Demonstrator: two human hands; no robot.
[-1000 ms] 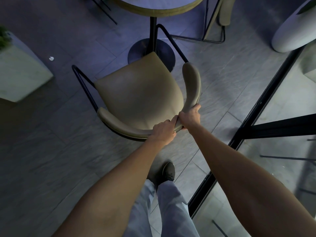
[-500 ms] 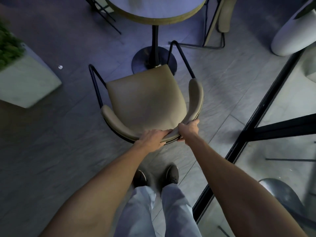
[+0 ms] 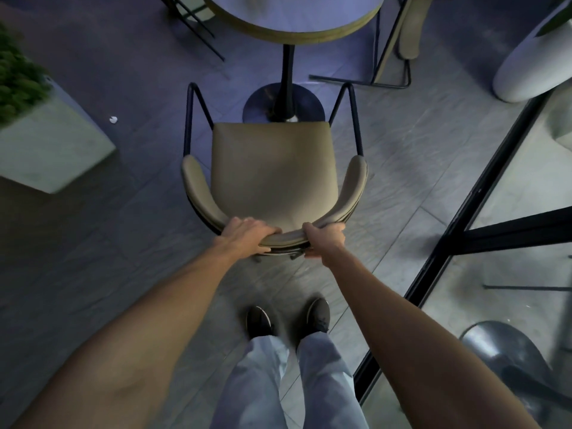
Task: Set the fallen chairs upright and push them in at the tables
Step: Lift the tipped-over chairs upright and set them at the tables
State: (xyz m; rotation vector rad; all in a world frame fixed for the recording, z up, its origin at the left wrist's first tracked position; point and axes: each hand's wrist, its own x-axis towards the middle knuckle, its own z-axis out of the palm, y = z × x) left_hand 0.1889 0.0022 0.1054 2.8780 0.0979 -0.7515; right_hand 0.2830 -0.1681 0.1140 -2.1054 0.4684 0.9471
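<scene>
**A:** Where was the table?

**B:** The round table [image 3: 294, 17] sat at the top of the view. Its post ran down to a dark base [image 3: 260, 103] on the tiled floor [image 3: 123, 274].

**A:** And the chair?

**B:** The chair [image 3: 272, 174] stood upright on its legs, square to the table. The front edge of its seat lay just over the base but was not yet under the tabletop. I'd judge the righting done for this one and the pushing in left to do.

**A:** Any other chairs?

**B:** A second chair [image 3: 410, 32] showed at the table's right side, upright as far as I could tell. Some dark legs [image 3: 192, 23] at the upper left I couldn't place. No fallen chair was in view, so I couldn't say how many remained.

**A:** The hands?

**B:** They were apart, both clamped on the curved backrest. The left hand [image 3: 246, 235] was wrapped over the top, left of centre. The right hand [image 3: 325, 238] gripped it right of centre.

**A:** Anything smaller?

**B:** A white scrap [image 3: 113, 119] lay on the floor near the planter [image 3: 46, 150].
</scene>
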